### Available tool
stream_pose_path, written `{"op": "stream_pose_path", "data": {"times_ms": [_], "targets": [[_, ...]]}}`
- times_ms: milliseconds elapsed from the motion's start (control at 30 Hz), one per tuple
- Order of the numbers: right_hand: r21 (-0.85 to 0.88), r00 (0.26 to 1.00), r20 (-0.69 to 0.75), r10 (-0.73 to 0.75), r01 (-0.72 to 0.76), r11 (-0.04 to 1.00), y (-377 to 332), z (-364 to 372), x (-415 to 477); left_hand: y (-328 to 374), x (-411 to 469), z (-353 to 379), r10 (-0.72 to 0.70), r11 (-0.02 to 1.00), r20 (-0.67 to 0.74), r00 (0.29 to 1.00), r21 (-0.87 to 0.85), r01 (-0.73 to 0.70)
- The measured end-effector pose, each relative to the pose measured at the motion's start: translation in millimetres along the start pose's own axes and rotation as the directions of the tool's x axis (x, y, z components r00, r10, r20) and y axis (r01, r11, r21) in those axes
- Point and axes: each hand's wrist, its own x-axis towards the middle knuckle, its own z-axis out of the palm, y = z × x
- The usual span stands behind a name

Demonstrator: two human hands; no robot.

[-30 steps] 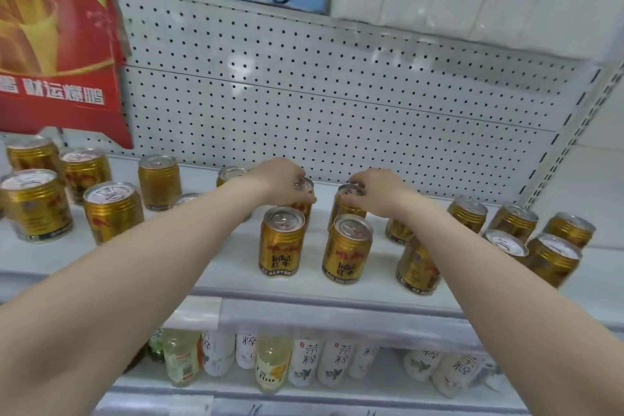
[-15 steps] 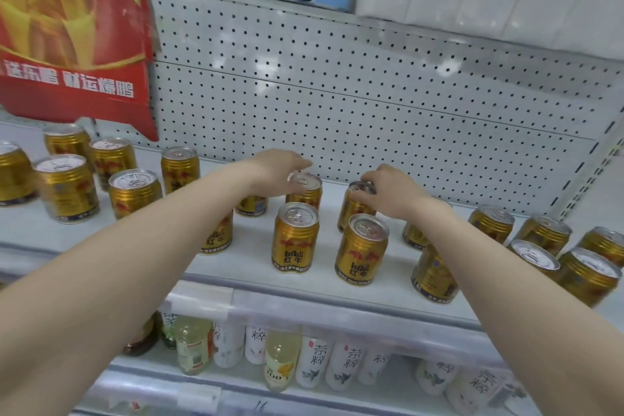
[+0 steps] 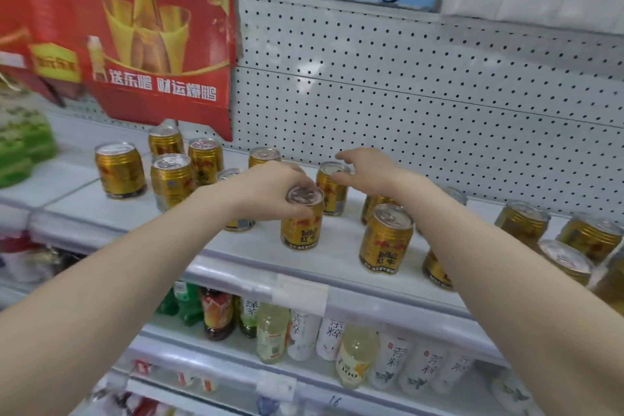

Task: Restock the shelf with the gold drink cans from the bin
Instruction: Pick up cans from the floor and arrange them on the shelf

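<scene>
Left hand (image 3: 270, 192) grips front can (image 3: 301, 230) rim; right hand (image 3: 368, 172) slack over rear can (image 3: 332, 194); neighbouring cans (image 3: 386, 240) crowd both.

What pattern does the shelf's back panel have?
The back panel is white with rows of small dark holes, seen in the head view.

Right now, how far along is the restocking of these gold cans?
Done: gold cans already stand upright in a left cluster and a right cluster on the shelf. In hand: the left hand grips the rim of a front can; the right hand is open over a rear can. Left: bare shelf gaps remain, and the bin is out of view, so remaining stock is unknown.
</scene>
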Motion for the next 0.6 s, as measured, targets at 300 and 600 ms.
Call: {"op": "stream_pose_path", "data": {"times_ms": [300, 600], "targets": [[-0.053, 1.000, 0.018, -0.024, 0.025, 0.998, -15.0, 7.3, 23.3, -13.5, 0.8, 10.3, 0.060, 0.986, -0.024, 0.998, -0.154, -0.063], [-0.043, 0.995, -0.080, -0.062, 0.058, 0.997, -29.3, 6.8, 15.0, -52.8, -25.9, -3.2, -0.069, 0.993, -0.136, 0.988, -0.107, 0.055]]}}
